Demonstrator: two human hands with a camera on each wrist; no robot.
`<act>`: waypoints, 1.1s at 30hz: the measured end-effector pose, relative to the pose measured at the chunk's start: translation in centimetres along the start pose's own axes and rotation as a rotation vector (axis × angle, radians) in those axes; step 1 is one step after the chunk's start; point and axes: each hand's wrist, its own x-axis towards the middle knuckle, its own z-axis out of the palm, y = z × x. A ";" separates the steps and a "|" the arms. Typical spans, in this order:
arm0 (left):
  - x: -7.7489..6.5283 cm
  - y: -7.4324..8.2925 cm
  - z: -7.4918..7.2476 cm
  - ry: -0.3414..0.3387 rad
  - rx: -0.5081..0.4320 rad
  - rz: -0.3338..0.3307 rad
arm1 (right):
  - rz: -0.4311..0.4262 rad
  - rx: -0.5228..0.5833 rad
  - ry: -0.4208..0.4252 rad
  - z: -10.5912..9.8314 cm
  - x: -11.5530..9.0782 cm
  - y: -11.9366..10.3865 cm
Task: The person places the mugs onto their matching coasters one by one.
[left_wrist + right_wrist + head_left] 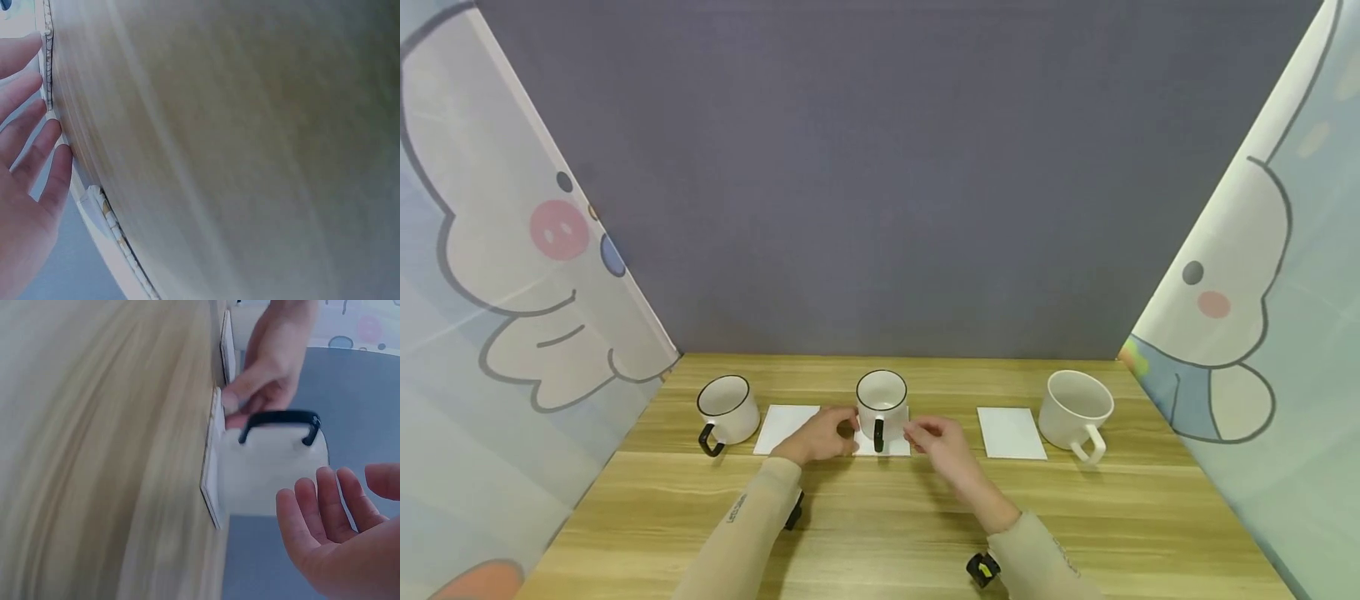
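Observation:
A white mug (868, 412) with a black rim and black handle (878, 435) stands upright on the middle white square coaster (863, 447), its handle toward me. My left hand (820, 435) is at the coaster's left edge, thumb and forefinger apart in a loose curve. On the mug's other side, my right hand (946, 450) has its fingertips close to the coaster's right edge. The right wrist view shows this hand's loosely bent fingers (328, 503) beside the mug (269, 478), holding nothing. Relaxed, spread fingers (28, 134) of my left hand show in the left wrist view.
Another black-rimmed white mug (741, 422) stands at the left beside a white coaster (778, 423). At the right, a plain white mug (1063, 423) stands next to another coaster (1011, 433). A grey panel (880, 183) rises behind the wooden table (880, 542).

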 end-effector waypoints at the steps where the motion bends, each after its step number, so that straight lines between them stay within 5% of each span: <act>1: 0.0 0.0 0.0 -0.001 -0.004 -0.003 | 0.006 -0.012 0.005 -0.4 -0.1 -0.1; 16: 0.1 -0.1 -0.1 -0.007 -0.012 0.000 | -0.088 -0.226 0.097 -6.2 -1.3 -0.8; 33: 0.2 -0.3 -0.2 -0.007 -0.026 0.032 | -0.174 -0.367 0.173 -9.8 -2.2 -2.6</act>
